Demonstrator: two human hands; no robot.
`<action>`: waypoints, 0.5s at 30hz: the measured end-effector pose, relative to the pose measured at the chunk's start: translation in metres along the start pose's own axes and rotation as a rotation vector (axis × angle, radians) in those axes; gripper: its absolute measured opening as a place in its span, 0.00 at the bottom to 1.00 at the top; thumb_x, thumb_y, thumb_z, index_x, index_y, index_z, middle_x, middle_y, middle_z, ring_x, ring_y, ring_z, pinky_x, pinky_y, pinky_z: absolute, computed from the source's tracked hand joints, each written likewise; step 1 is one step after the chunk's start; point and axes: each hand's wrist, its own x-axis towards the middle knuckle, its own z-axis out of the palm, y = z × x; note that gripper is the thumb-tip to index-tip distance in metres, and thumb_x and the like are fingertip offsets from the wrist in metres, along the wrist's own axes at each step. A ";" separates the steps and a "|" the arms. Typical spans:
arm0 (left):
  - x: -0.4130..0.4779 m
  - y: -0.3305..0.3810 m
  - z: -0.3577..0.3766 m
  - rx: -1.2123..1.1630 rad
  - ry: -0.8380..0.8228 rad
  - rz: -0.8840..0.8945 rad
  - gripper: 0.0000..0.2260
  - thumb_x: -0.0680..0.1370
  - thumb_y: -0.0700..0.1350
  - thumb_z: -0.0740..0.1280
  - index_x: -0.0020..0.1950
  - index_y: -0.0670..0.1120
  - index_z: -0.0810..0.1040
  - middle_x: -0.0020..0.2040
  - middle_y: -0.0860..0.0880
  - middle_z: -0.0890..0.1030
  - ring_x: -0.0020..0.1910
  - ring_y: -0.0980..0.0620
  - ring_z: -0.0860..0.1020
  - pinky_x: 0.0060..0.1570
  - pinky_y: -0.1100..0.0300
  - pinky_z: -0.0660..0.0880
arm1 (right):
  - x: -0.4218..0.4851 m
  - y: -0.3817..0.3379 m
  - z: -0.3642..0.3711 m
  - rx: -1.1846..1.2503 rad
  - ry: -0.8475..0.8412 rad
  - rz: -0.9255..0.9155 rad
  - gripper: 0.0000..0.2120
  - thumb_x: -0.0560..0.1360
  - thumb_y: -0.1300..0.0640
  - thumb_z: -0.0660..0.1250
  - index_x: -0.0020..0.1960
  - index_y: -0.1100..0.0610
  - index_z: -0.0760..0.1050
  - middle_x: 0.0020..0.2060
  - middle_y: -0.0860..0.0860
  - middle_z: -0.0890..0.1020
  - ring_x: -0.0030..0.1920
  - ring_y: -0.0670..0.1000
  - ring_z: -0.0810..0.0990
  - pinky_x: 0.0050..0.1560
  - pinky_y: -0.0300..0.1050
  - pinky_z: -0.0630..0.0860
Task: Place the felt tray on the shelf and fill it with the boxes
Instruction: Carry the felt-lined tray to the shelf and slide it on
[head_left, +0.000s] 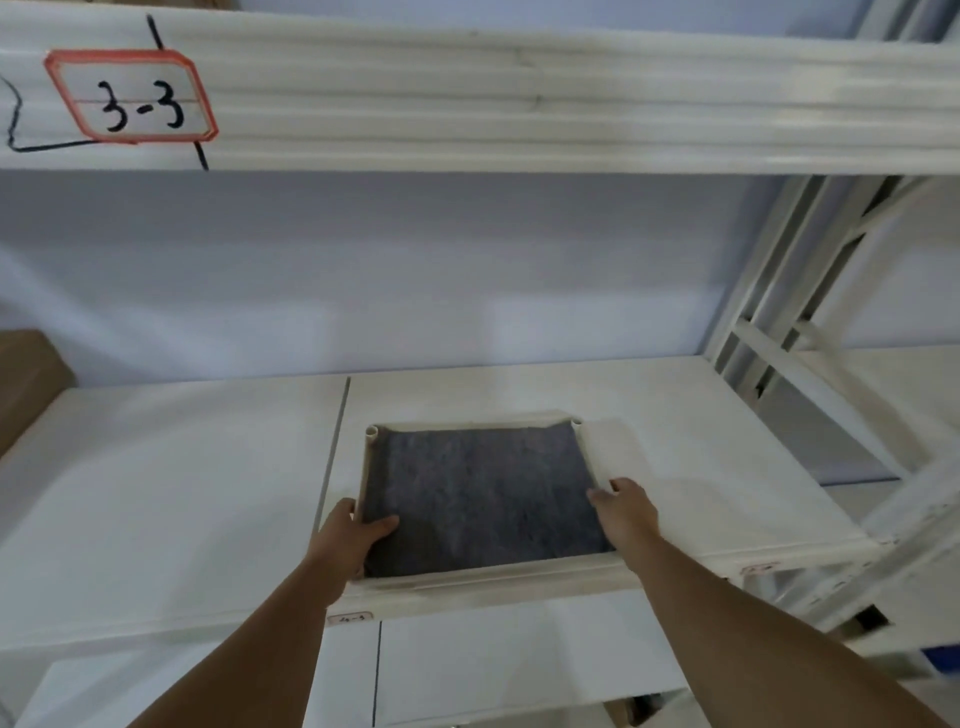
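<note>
The felt tray (524, 420) has cream walls and a dark grey felt floor. It rests on the white shelf (171, 478), close to the front edge, right of a seam in the board. My left hand (348, 535) grips the tray's left wall near the front corner, thumb inside on the felt. My right hand (626, 512) holds the right wall, fingers curled over its rim. The tray is empty. No boxes for the tray show in this view.
A beam above carries a red-framed label reading 3-3 (132, 98). A brown cardboard box (23, 379) sits at the shelf's far left. White rack uprights and braces (795, 291) stand on the right. A lower shelf (493, 660) lies beneath my arms.
</note>
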 end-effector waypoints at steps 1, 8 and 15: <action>0.000 0.002 0.001 -0.022 -0.015 0.008 0.16 0.74 0.42 0.71 0.56 0.43 0.70 0.53 0.43 0.77 0.54 0.42 0.77 0.50 0.49 0.76 | -0.002 0.001 -0.003 0.032 0.002 0.024 0.22 0.77 0.52 0.63 0.66 0.64 0.70 0.61 0.61 0.77 0.59 0.62 0.76 0.52 0.45 0.71; 0.000 0.022 0.014 -0.108 -0.061 0.090 0.11 0.76 0.39 0.68 0.55 0.42 0.71 0.52 0.42 0.77 0.50 0.43 0.76 0.45 0.52 0.75 | -0.014 0.016 -0.022 0.247 0.042 0.120 0.20 0.77 0.52 0.62 0.62 0.65 0.75 0.54 0.61 0.80 0.52 0.60 0.79 0.51 0.47 0.76; -0.011 0.037 0.045 -0.069 -0.136 0.155 0.11 0.79 0.40 0.63 0.61 0.41 0.72 0.54 0.42 0.77 0.49 0.45 0.74 0.43 0.54 0.71 | -0.042 0.044 -0.051 0.386 0.132 0.208 0.20 0.81 0.52 0.54 0.62 0.65 0.73 0.48 0.58 0.78 0.43 0.56 0.75 0.44 0.47 0.73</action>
